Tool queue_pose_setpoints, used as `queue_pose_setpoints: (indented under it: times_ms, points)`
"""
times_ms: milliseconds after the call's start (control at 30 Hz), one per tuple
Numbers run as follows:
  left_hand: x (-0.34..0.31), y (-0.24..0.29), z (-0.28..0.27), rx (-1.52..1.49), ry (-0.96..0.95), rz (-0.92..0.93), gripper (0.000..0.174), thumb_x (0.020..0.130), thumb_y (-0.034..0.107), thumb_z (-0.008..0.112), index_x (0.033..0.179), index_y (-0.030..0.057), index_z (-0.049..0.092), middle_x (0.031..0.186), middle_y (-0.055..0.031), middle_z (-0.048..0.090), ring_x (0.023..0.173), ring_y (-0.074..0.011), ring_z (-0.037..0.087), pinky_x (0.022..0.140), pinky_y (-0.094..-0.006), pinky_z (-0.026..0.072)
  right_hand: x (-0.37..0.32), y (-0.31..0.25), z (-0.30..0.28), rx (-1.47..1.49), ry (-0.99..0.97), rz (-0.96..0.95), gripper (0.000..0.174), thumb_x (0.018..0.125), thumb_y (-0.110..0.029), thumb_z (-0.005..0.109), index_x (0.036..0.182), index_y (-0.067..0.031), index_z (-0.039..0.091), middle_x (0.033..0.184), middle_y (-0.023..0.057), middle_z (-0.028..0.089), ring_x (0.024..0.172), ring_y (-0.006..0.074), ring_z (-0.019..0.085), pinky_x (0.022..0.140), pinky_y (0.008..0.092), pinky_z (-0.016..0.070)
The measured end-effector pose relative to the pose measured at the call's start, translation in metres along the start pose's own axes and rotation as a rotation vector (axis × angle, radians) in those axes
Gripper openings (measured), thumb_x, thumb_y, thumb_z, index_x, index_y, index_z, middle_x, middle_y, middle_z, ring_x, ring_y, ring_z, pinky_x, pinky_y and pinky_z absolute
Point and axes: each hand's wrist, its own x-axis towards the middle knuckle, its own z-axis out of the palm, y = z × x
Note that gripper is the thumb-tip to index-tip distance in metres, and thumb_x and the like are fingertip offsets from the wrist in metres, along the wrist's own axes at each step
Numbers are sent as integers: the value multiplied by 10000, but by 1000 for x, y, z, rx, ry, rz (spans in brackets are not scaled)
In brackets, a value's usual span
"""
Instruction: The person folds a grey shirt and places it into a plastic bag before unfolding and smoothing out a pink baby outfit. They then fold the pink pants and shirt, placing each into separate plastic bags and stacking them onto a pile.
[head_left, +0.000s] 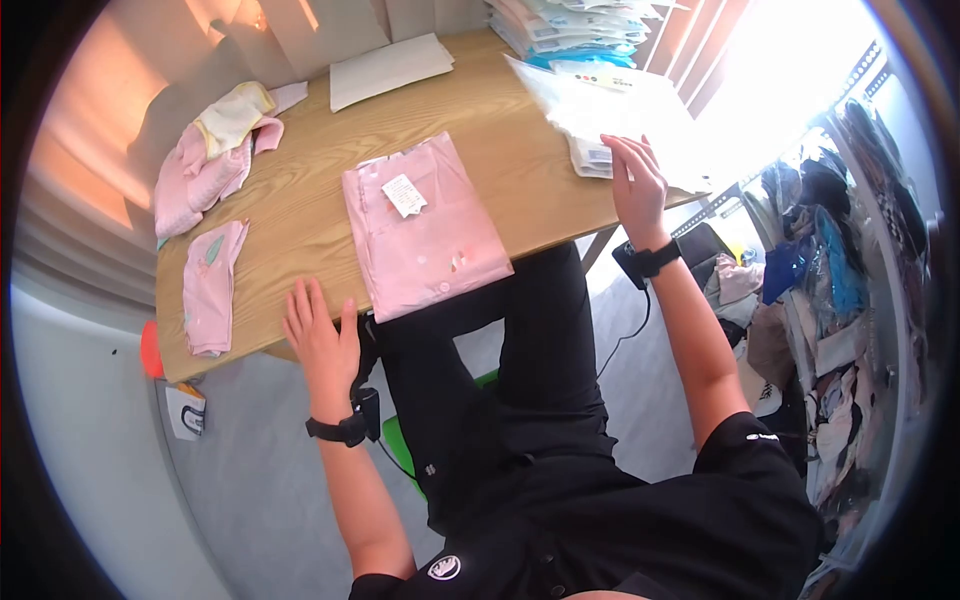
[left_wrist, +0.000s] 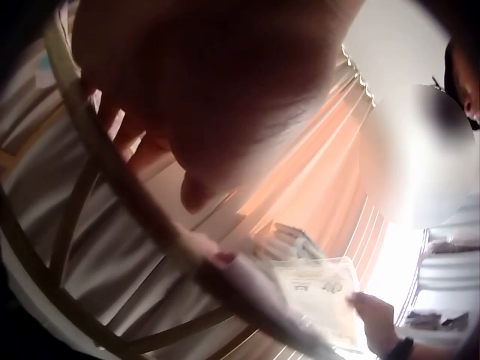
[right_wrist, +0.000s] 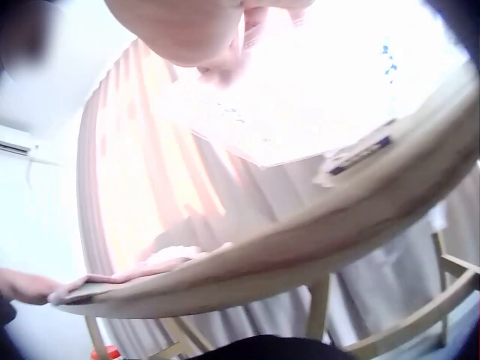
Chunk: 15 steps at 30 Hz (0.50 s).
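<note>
My right hand (head_left: pixel 638 190) pinches the edge of a white, partly clear plastic bag (head_left: pixel 655 110) at the right of the table. The left wrist view shows this bag (left_wrist: pixel 319 300) raised and printed on its face, with the right fingers at its side. A folded pink garment (head_left: pixel 430 230) lies at the table's front edge, a white tag (head_left: pixel 403 196) on top and its lower end overhanging. Left of it, my left hand (head_left: pixel 325 340) rests on the table edge, fingers spread and holding nothing.
At the left of the wooden table (head_left: pixel 300 220) lie a small folded pink piece (head_left: pixel 212 285) and a heap of pink clothing (head_left: pixel 205 165). A white sheet (head_left: pixel 390 72) lies at the back, near a stack of bagged items (head_left: pixel 570 30). Packed clothes (head_left: pixel 830 300) hang on a rack at right.
</note>
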Motion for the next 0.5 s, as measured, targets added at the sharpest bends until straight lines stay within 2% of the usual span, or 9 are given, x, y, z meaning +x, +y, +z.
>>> queue_pose_setpoints:
  times_ms: [67,100,200,267,300,367,400,467,500]
  points:
    - [0,16,-24,-956,-212,-80,635,1024,437,434,1467,-14,366,1501,-212,394,1409,-331,351,1174,-477,220,4,-40,-5,34,-35,-136,275,805,50,629,1044,-60,711,1019,75,709,976,251,670,1046,497,428]
    - [-4,20,-38,-1423,-303,-144,626,1032,427,427,1462,-25,364,1482,-213,421,1396,-314,381,1171,-458,242,5,-73,-3,124,-122,-232,295,776,49,640,1035,-69,718,1026,62,710,986,236,667,1062,503,415]
    - [-7,46,-58,-1889,-390,-128,587,1045,365,437,1455,-45,348,1422,-180,491,1325,-256,473,1121,-396,341,-7,-127,2,358,-275,-416,312,747,18,657,1026,-99,731,1066,38,709,1022,210,657,1102,502,383]
    - [-7,64,-62,-1835,-296,-115,544,1029,274,502,1449,-38,351,1386,-140,522,1261,-222,527,1058,-359,414,-15,-152,3,424,-319,-522,277,765,-33,668,1027,-100,729,1084,31,701,1023,191,646,1095,490,393]
    - [-8,69,-61,-1880,-219,-217,470,1000,157,555,1402,-41,415,1323,-111,570,1173,-186,582,1002,-320,458,-16,-162,0,445,-362,-544,248,770,-82,676,1012,-103,726,1090,21,693,1010,178,637,1091,482,396]
    - [-9,58,-51,-1811,-145,-257,419,980,92,570,1362,-39,459,1277,-104,599,1125,-169,600,976,-314,473,-25,-170,4,468,-407,-556,257,767,-86,686,1021,-102,717,1104,15,686,1021,178,625,1074,485,406]
    - [-10,54,-49,-1774,-112,-275,397,970,60,578,1342,-37,481,1254,-101,613,1101,-160,609,963,-311,480,-29,-171,6,470,-434,-548,270,772,-82,684,1039,-102,711,1121,17,683,1041,184,620,1070,487,408]
    - [-12,50,-53,-1741,-59,-325,375,963,37,583,1322,-34,502,1222,-96,631,1065,-152,619,929,-303,496,-37,-166,14,448,-492,-406,315,763,-53,682,1074,-103,692,1131,14,679,1078,193,611,1065,494,406]
    - [-13,49,-54,-1726,-30,-349,365,959,26,585,1312,-33,513,1206,-94,640,1047,-148,625,912,-299,504,-41,-160,19,420,-523,-355,359,758,-10,689,1109,-87,668,1192,48,646,1164,246,573,1077,477,393]
